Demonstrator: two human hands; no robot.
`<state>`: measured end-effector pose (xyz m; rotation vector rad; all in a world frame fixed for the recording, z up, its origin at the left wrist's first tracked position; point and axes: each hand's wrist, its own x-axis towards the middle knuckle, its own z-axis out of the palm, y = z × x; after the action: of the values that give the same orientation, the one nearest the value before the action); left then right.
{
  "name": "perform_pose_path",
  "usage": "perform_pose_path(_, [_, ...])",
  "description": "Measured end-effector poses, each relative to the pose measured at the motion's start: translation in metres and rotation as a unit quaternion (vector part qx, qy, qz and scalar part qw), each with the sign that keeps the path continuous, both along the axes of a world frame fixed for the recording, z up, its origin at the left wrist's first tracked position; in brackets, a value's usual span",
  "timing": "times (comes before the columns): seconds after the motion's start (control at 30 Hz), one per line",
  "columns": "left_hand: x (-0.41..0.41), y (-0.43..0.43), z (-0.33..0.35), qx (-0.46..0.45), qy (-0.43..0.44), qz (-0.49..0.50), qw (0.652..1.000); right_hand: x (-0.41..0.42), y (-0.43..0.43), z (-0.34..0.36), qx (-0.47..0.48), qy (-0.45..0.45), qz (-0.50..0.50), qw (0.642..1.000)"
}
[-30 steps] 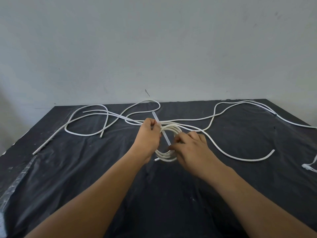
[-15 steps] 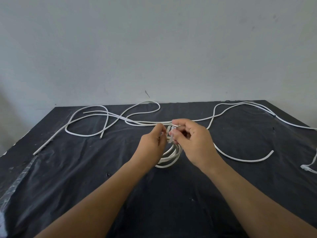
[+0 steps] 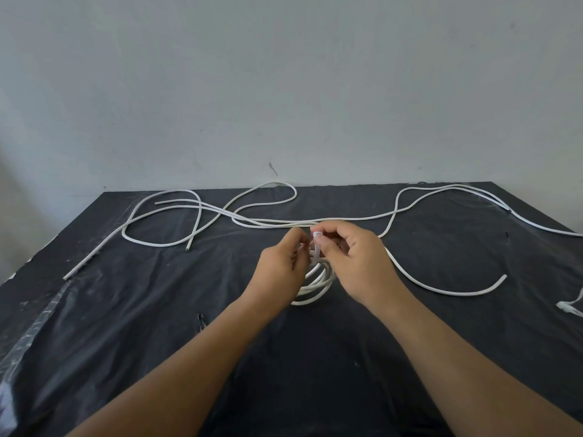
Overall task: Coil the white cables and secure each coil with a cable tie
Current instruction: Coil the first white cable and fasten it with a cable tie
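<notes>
A small coil of white cable (image 3: 317,283) lies at the middle of the black table, partly hidden by both hands. A translucent cable tie (image 3: 316,246) loops up from the coil's far side. My right hand (image 3: 353,263) pinches the tie's head between thumb and forefinger. My left hand (image 3: 284,266) pinches the tie from the left, fingertips almost meeting the right hand's. Loose white cables (image 3: 195,212) sprawl across the back of the table, and one cable end (image 3: 457,290) curves off to the right.
The table (image 3: 126,326) is covered in black plastic sheet and stands against a pale wall. A cable end (image 3: 82,268) reaches the left edge. A few white cable ties (image 3: 569,307) lie near the right edge.
The straight tie has been bent round the coil. Both hands rose from the coil and came together above it, fingertips closing on the tie.
</notes>
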<state>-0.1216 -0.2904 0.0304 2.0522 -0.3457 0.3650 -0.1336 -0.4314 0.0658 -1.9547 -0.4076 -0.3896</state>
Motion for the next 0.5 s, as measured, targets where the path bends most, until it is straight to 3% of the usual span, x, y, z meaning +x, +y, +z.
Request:
perform_pose_path(0.23, [-0.0014, -0.0002, 0.0035, -0.015, -0.012, 0.005, 1.0, 0.0033, -0.0009, -0.0065, 0.053, 0.025, 0.028, 0.998])
perform_pose_path(0.5, [0.0, 0.0017, 0.0094, -0.053, -0.006, -0.015, 0.998, 0.0057, 0.0014, -0.0056, -0.034, -0.091, -0.015, 0.995])
